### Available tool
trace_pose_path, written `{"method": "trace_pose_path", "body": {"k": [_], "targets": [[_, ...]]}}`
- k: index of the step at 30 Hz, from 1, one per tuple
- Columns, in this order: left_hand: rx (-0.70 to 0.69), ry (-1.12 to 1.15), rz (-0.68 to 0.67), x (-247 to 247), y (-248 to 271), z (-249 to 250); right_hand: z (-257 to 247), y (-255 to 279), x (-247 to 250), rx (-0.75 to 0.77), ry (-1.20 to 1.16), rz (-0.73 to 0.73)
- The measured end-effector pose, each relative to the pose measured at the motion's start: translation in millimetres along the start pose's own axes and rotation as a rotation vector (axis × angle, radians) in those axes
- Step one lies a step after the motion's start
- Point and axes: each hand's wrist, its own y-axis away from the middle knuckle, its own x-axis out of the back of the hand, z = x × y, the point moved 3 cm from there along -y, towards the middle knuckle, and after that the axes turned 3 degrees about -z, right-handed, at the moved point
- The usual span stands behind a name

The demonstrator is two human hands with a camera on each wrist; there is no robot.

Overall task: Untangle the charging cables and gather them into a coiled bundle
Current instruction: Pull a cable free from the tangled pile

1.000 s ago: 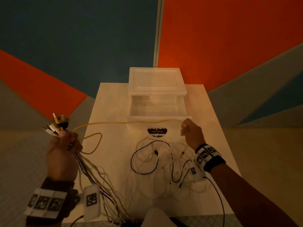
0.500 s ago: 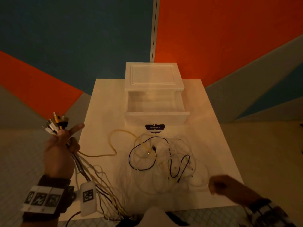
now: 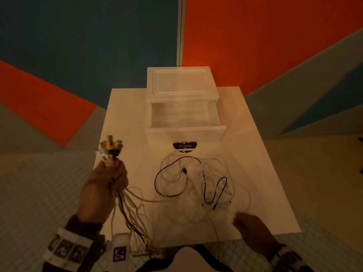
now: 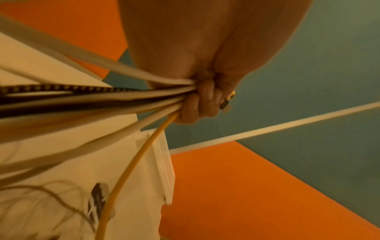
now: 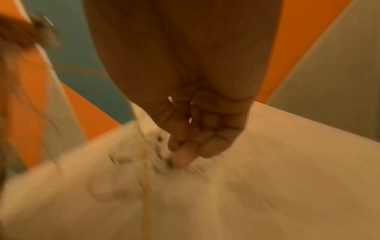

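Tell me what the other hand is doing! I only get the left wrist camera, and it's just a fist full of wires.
Observer: The right hand is low over the near right part of the table, fingers curled at loose cables. It's too blurred to see if it holds one.
Operator: Are there lots of wires lying there?
Observer: Yes, a loose tangle of white and black cables lies in front of the drawer.
Operator: Is the drawer open?
Observer: Yes, it's pulled out, and I see nothing inside.
Operator: What's above my fist?
Observer: The plug ends of the cable bundle fan out above the left hand.
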Motion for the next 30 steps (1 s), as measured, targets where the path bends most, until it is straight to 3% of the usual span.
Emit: {"method": "trace_pose_path", "body": {"k": [2,4,7,9,11,13,16,19,23,26,27,30], "targets": [[0.019,-0.068,-0.009,-17,6,-14,-56,-10,8,0.213,-0.190,-0.001],[0.039,-0.109,-0.021,-29,9,-26,-130,-11,15,0.475,-0.177,-0.062],[0.052,-0.174,-0.014,-36,9,-31,-196,-22,8,0.605,-0.098,-0.117],[0.049,-0.164,0.005,-35,9,-29,-209,-33,-4,0.622,0.006,0.002],[0.039,-0.144,0.030,-30,9,-22,-212,-36,-13,0.735,0.170,0.133],[0.024,-0.139,0.041,-24,9,-16,-202,-40,-33,0.818,0.388,0.080],[0.008,-0.125,0.045,-16,10,-10,-174,-41,-64,0.666,0.571,-0.364],[0.009,-0.137,0.046,-11,13,-9,-154,-43,-78,0.545,0.482,-0.663],[0.018,-0.155,0.049,-10,19,-13,-134,-50,-86,0.407,0.374,-0.630],[-0.008,-0.085,0.071,-1,15,-3,-109,-44,-107,0.470,0.403,-0.681],[-0.014,-0.054,0.082,2,13,1,-98,-44,-111,0.362,0.374,-0.706],[-0.006,0.014,0.096,9,12,8,-78,-42,-113,0.253,0.441,-0.741]]}}
